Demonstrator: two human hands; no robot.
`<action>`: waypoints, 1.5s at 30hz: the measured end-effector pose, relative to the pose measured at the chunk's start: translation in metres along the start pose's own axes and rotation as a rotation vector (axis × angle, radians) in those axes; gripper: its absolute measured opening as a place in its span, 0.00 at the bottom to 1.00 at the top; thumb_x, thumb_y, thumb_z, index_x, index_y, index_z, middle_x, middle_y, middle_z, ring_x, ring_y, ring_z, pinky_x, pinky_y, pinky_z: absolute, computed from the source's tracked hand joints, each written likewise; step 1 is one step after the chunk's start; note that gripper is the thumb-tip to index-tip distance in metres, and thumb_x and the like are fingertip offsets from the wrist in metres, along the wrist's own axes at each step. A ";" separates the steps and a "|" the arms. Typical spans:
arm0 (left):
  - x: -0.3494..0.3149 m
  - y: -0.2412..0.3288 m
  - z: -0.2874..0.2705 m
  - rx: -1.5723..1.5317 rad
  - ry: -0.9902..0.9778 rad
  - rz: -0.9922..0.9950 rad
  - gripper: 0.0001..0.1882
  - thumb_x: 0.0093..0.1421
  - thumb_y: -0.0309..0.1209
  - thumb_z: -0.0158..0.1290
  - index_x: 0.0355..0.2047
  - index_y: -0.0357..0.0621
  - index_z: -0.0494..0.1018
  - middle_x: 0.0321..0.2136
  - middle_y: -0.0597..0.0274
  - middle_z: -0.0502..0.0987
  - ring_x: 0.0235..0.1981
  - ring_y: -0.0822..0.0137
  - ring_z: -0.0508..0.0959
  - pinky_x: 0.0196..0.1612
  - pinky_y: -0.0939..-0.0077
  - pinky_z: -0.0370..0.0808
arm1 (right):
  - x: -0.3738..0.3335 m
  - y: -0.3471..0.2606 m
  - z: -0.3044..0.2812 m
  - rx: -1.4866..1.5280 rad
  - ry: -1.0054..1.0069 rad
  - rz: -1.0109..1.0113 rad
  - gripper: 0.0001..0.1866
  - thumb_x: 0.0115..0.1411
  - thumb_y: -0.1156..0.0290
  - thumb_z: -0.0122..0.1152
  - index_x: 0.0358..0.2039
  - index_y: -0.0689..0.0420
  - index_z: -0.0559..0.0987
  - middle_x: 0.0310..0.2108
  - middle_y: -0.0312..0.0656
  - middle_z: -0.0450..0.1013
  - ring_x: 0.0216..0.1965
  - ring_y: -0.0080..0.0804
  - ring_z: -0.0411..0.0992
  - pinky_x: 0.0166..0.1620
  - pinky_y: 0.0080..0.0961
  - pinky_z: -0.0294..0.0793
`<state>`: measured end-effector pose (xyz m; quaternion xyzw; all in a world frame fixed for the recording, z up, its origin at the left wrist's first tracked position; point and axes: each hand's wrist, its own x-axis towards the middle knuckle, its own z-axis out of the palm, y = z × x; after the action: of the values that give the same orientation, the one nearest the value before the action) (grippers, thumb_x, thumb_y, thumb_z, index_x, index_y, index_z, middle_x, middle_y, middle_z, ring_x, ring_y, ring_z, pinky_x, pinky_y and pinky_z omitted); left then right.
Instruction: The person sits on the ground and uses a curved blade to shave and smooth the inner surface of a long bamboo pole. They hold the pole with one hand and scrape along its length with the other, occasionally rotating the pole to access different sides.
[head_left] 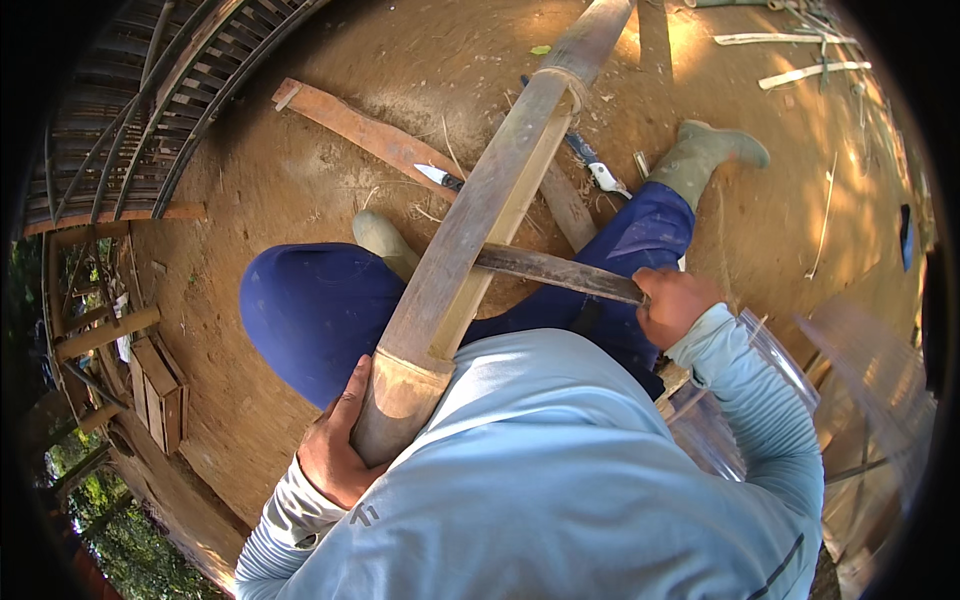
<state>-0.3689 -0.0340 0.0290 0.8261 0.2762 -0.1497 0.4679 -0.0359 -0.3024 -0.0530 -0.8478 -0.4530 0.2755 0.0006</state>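
A thick bamboo pole point(440, 255) slants across my lap, its near end against my body and its far end pointing up and away. One strip along its right side is cut away, showing a pale inside between the nodes. My left hand point(340, 445) is wrapped round the near end, below the lowest node. In my right hand point(675, 305) is a machete point(565, 272), its handle mostly hidden by my fingers. The dark blade reaches left to the bamboo, its tip end at the cut side; whether it has entered the wood I cannot tell.
On the dirt ground beyond the bamboo lie a reddish plank point(355, 130), a small knife point(438, 177) and a blue-and-white handled tool point(598, 172). A slatted bamboo structure point(150, 110) stands at the far left, a wooden box point(158, 393) below it. Clear plastic sheeting point(865, 385) is at right.
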 end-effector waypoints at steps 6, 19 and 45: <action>0.003 0.007 0.001 0.108 0.037 -0.003 0.61 0.47 0.44 0.73 0.73 0.33 0.49 0.53 0.32 0.76 0.53 0.42 0.80 0.57 0.58 0.78 | 0.002 0.014 0.016 -0.011 -0.006 0.011 0.15 0.53 0.66 0.67 0.42 0.52 0.78 0.35 0.47 0.80 0.38 0.52 0.80 0.41 0.50 0.79; -0.001 0.008 0.000 0.129 0.023 -0.046 0.60 0.47 0.43 0.72 0.74 0.37 0.50 0.54 0.31 0.75 0.51 0.40 0.81 0.57 0.56 0.78 | 0.004 -0.009 0.031 -0.009 0.111 0.019 0.12 0.53 0.66 0.62 0.39 0.48 0.79 0.33 0.43 0.80 0.35 0.50 0.81 0.36 0.50 0.79; -0.001 0.008 0.001 0.158 0.042 -0.042 0.61 0.47 0.44 0.72 0.74 0.37 0.50 0.54 0.31 0.75 0.52 0.40 0.81 0.57 0.56 0.78 | -0.007 -0.015 0.044 -0.003 0.149 0.056 0.12 0.53 0.68 0.65 0.38 0.53 0.76 0.35 0.48 0.79 0.36 0.52 0.80 0.38 0.49 0.79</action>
<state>-0.3653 -0.0384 0.0342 0.8575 0.2903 -0.1636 0.3921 -0.0711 -0.3094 -0.0831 -0.8783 -0.4282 0.2112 0.0254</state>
